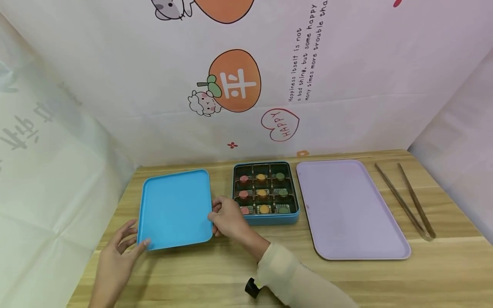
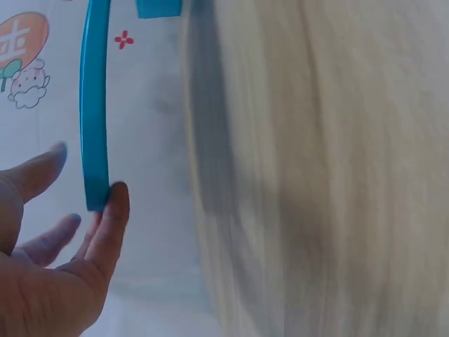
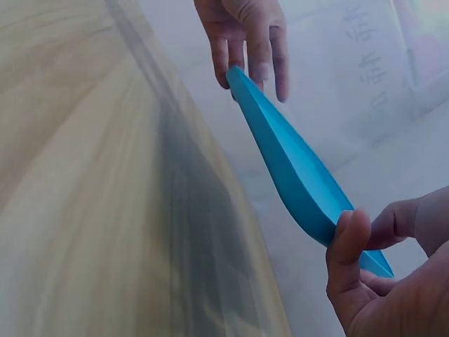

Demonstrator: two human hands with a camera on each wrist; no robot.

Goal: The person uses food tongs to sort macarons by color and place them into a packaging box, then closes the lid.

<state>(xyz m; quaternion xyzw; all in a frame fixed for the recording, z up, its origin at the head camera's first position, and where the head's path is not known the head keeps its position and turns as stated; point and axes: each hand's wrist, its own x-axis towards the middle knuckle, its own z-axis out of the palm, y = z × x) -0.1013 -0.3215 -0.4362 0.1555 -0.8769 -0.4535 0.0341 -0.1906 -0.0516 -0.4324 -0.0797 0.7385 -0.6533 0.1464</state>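
Observation:
A square blue lid [image 1: 175, 209] with a raised rim is held above the wooden table at the left. My right hand [image 1: 228, 216] pinches its right edge between thumb and fingers, as the right wrist view also shows. At the near left corner is my left hand [image 1: 117, 252], its fingers spread and loosely bent. In the left wrist view one digit [image 2: 116, 203] touches the lid's end, while the other fingers stand apart from it. Right of the lid sits a blue box [image 1: 271, 219] with a dark divided insert holding small pink, yellow and green pieces.
A lilac tray [image 1: 350, 209] lies right of the box. Beyond it, metal tongs [image 1: 408, 205] rest spread on the wooden table [image 1: 215, 278]. A printed white cloth [image 1: 154, 85] hangs behind the table. A small black object [image 1: 252, 288] shows beside the right sleeve.

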